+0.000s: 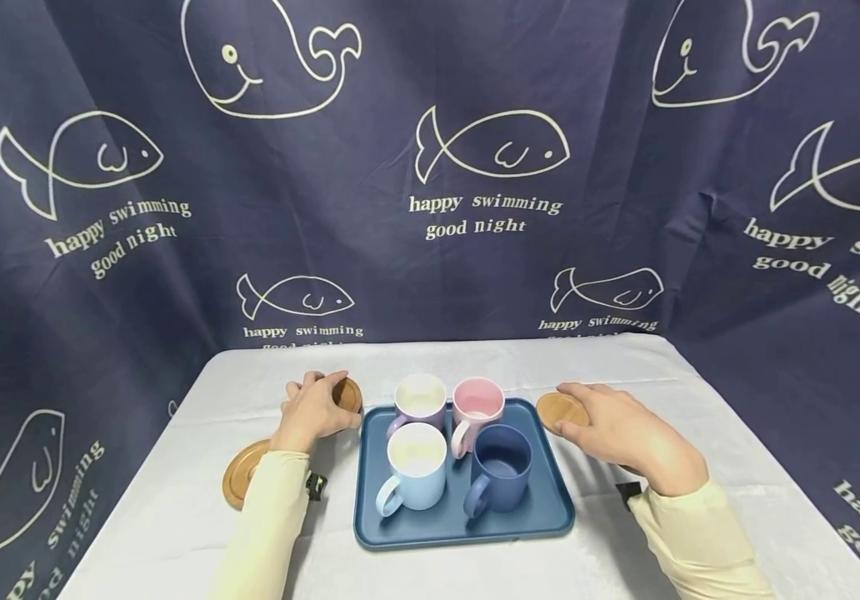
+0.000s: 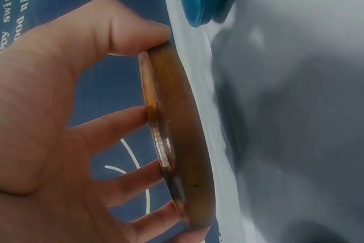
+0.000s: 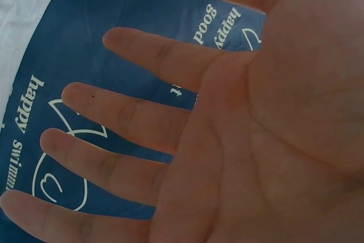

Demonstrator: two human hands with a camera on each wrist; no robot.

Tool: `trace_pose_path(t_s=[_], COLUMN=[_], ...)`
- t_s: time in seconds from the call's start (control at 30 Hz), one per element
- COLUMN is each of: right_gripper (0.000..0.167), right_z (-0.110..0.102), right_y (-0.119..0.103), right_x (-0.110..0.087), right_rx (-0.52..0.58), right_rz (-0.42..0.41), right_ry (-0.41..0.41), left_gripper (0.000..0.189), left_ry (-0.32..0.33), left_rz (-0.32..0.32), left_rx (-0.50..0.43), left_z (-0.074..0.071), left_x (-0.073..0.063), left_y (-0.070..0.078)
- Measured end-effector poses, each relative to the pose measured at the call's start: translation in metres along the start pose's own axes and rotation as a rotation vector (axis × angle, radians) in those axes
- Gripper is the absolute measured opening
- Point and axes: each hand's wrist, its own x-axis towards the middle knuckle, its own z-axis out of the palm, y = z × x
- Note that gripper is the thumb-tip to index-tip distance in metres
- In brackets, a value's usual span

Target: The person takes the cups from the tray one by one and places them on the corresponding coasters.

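Note:
My left hand (image 1: 313, 412) holds a round wooden coaster (image 2: 185, 140) by its edge, thumb on one side and fingertips along the rim. In the head view this coaster (image 1: 347, 395) tilts beside the tray's far left corner. My right hand (image 1: 621, 429) is near another wooden coaster (image 1: 561, 411) at the tray's right. Its fingers (image 3: 131, 109) are spread and straight in the right wrist view, with nothing against the palm. Between the hands, a blue tray (image 1: 467, 537) carries a lilac mug (image 1: 420, 398), a pink mug (image 1: 478, 400), a light blue mug (image 1: 418, 471) and a navy mug (image 1: 503, 471).
A larger round wooden piece (image 1: 238, 475) lies at the left, partly hidden by my left forearm. White cloth covers the table (image 1: 460, 575). Behind it hangs a dark blue curtain (image 1: 475, 283) with fish drawings.

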Motion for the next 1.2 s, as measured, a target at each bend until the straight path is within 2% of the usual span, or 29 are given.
trace_pose_path(t_s=[0.23,0.6,0.8,1.2], right_gripper=[0.063,0.061,0.061,0.062], right_z=[-0.002,-0.001,-0.001,-0.001], right_y=[-0.001,-0.002,-0.001,0.001], right_x=[0.0,0.0,0.001,-0.002], right_rx=[0.002,0.005,-0.009,-0.006], right_rz=[0.001,0.003,0.003,-0.003], right_ry=[-0.003,-0.001,0.002,0.013], left_gripper=[0.088,0.088,0.089,0.09], left_ry=[-0.009,0.003,0.007,-0.031], left_rz=[-0.006,0.008,0.049,0.104], left_rx=[-0.021,-0.022,-0.022,0.009], left_z=[0.003,0.021,0.023,0.024], left_x=[0.011,0.034,0.045,0.061], left_y=[0.006,0.007,0.01,0.026])
